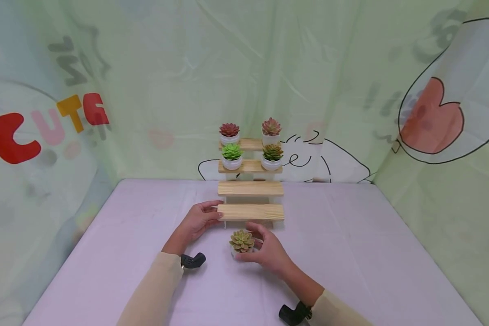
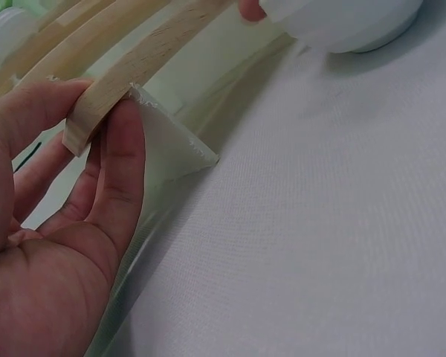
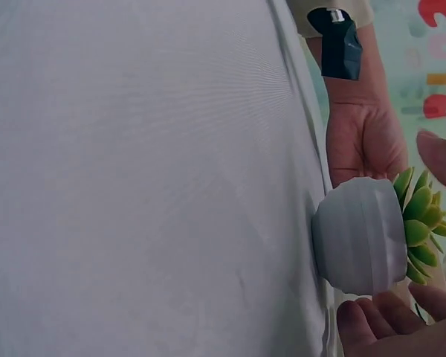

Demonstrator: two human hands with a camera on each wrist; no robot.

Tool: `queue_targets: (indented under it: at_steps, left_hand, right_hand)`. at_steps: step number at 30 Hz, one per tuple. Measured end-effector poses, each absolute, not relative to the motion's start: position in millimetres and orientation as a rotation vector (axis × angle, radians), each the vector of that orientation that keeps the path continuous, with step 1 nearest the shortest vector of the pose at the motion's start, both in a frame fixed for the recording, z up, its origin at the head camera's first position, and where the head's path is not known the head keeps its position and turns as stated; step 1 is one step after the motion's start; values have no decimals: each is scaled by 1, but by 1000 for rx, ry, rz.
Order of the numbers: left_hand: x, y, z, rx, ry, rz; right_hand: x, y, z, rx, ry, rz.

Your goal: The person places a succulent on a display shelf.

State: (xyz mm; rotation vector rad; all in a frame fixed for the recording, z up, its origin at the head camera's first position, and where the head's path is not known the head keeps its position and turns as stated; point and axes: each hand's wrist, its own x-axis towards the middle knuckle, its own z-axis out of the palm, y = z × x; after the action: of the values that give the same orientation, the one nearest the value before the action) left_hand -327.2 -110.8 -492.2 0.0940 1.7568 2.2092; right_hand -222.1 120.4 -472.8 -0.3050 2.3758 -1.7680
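Observation:
A tiered wooden plant stand (image 1: pixel 250 212) stands on the table, with white side supports under its pale planks. My left hand (image 1: pixel 199 219) pinches the left end of its lowest plank (image 2: pixel 111 93), thumb on top and fingers beneath. In front of the stand, a potted succulent (image 1: pixel 242 241) with yellow-green leaves sits upright in a white pot (image 3: pixel 360 234) on the tabletop. My right hand (image 1: pixel 266 251) curves around this pot from the right, thumb on the near side and fingers on the far side. In the right wrist view, gaps show between its thumb and the plant.
Red (image 1: pixel 229 130), pink (image 1: pixel 271 127), bright green (image 1: pixel 231 152) and dark green-brown (image 1: pixel 272 153) succulents in white pots stand on the two upper planks. A lilac cloth covers the table (image 1: pixel 350 253). Printed pale green curtains (image 1: pixel 167 90) surround it at the back and sides.

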Motion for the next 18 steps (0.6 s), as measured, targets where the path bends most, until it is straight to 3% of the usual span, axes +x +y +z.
queue_targets:
  at_steps: [18]
  left_hand:
    - [-328,-112,-491,89,1763,2185]
  right_hand:
    - [-225,118,-482,-308,2487,-1610]
